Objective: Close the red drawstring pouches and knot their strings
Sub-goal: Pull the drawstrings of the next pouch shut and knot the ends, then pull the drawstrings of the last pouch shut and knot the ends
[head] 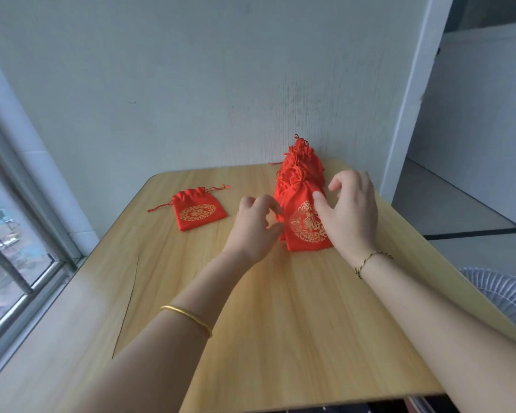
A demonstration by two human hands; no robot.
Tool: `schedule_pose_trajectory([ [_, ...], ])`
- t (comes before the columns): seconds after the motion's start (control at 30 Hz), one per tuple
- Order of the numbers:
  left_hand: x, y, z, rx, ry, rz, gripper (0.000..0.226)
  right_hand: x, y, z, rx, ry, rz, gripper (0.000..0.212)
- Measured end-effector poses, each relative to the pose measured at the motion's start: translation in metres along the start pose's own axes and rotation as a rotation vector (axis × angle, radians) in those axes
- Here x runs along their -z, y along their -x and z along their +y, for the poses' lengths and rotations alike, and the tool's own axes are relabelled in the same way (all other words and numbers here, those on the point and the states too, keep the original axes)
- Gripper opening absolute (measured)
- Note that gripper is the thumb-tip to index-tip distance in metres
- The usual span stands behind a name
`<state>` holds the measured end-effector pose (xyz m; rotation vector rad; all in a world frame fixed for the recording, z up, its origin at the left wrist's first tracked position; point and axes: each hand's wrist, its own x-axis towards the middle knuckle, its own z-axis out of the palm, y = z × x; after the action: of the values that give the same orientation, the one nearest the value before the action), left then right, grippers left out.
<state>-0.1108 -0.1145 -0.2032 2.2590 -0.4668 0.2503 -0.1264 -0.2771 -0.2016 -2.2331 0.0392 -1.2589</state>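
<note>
Both forearms reach forward over the table [251, 338] from its near edge, palms turned down. The left hand [255, 225] hovers with fingers curled loosely inward, its fingertips at the left side of the pile of red pouches [303, 186]; it grips nothing that can be seen. The right hand [350, 213] is spread in an open claw, thumb lying on the front pouch [306, 228] and fingers arched above the pile's right side, not closed on anything. A gold bangle [191, 318] circles the left forearm, and a thin dark cord bracelet [370, 260] sits at the right wrist.

The pile stands toward the far right corner of the table, close to the wall [191, 84]. Its front pouch leans back against the others, long axis running away from the near edge, gathered neck toward the far edge and gold roundel facing the camera. A tangle of red strings tops the pile.

A single pouch [198, 211] lies flat, well apart near the left edge (its neck already cinched), neck pointing to the far edge, with its strings [161, 207] trailing out to either side.

The near half of the table is bare wood, leaving wide room between the forearms and toward the left edge by the window [12, 248].
</note>
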Motion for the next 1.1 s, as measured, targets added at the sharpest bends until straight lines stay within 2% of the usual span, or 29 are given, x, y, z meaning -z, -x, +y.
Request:
schedule_pose_trajectory([
  [0.1, 0.019, -0.005, -0.022, 0.096, -0.158, 0.133, 0.024, -0.007, -0.004, -0.033, 0.159, -0.066, -0.007, 0.014],
  [0.2, 0.039, -0.006, -0.050, 0.254, -0.469, 0.069, 0.038, -0.029, 0.001, -0.067, 0.245, -0.146, -0.169, 0.012],
  [0.33, 0.057, -0.001, -0.078, 0.361, -0.647, -0.126, 0.045, -0.064, 0.016, -0.089, 0.210, -0.195, -0.392, 0.016],
  [0.37, 0.062, 0.001, -0.080, 0.347, -0.677, -0.135, 0.042, -0.073, 0.019, -0.092, 0.185, -0.201, -0.419, 0.017],
  [0.43, 0.071, 0.007, -0.078, 0.261, -0.737, -0.044, 0.032, -0.087, 0.024, -0.093, 0.121, -0.206, -0.460, 0.019],
  [0.5, 0.081, 0.012, -0.074, 0.181, -0.719, 0.095, 0.024, -0.098, 0.026, -0.091, 0.055, -0.206, -0.476, 0.023],
  [0.6, 0.098, 0.013, -0.085, 0.228, -0.608, 0.200, 0.029, -0.113, 0.028, -0.088, -0.062, -0.199, -0.497, 0.031],
  [0.7, 0.102, 0.012, -0.098, 0.354, -0.547, 0.145, 0.044, -0.123, 0.029, -0.085, -0.147, -0.226, -0.498, 0.032],
  [0.8, 0.092, 0.006, -0.108, 0.384, -0.568, 0.120, 0.054, -0.127, 0.031, -0.081, -0.160, -0.281, -0.465, 0.031],
  [0.93, 0.090, -0.003, -0.113, 0.393, -0.520, 0.117, 0.041, -0.129, 0.032, -0.076, -0.141, -0.309, -0.449, 0.032],
  [1.1, 0.100, 0.008, -0.115, 0.250, -0.172, 0.180, 0.021, -0.129, 0.030, -0.073, -0.205, -0.334, -0.454, 0.038],
])
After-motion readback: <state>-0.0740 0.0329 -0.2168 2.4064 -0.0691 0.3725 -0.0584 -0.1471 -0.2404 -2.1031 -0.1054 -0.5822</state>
